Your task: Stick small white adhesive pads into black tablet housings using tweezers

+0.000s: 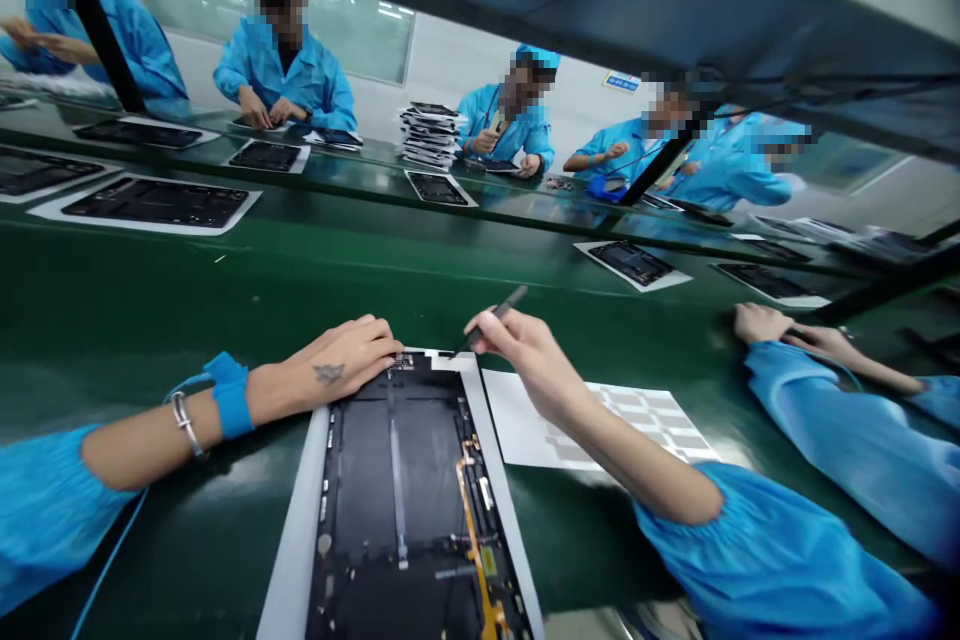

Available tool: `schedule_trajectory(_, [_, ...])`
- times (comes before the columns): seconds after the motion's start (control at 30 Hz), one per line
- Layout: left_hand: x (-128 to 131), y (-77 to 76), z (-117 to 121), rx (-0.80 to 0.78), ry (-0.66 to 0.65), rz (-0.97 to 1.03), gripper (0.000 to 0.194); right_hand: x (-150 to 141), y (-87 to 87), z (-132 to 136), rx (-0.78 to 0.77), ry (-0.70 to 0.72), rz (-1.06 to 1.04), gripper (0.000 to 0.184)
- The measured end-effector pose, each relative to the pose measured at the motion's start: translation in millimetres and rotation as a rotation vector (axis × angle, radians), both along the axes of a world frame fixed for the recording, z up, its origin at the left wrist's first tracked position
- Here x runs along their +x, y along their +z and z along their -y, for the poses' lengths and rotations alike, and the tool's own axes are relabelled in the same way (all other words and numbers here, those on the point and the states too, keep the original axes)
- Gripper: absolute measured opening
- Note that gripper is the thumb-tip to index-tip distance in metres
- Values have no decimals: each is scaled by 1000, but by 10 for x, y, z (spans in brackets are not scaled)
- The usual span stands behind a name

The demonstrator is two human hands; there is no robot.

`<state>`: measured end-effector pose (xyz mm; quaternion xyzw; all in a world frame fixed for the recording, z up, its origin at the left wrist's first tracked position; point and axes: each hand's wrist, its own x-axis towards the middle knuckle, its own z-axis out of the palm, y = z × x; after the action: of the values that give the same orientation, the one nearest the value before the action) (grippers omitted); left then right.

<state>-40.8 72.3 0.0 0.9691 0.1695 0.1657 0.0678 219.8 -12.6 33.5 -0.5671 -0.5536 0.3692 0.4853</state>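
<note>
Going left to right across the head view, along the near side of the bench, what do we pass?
Silver bracelet → blue wrist strap → left hand → black tablet panel → white sheet of grey pads → co-worker's blue sleeve

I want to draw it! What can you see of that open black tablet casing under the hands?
The open tablet casing is dark, with a long thin strip down its middle and a gold-orange ribbon cable along one side. It lies flat on a white sheet on the green bench, running out of view. The left hand rests at its top edge, where the tip of a black tool in the right hand also reaches.
</note>
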Motion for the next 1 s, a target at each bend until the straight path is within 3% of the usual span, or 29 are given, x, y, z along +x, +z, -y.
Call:
schedule_trajectory(0.2, [11, -80, 55, 19, -61, 59, 35, -108, -183, -312, -165, 97, -75, 58])
schedule_trajectory(0.4, [30, -97, 83, 66, -25, 43, 33, -73, -186, -321, -244, 107, -100, 55])
schedule_trajectory(1.0, [46, -102, 93, 81, -18, 63, 36, -84, -171, -350, -277, 107, -42, 56])
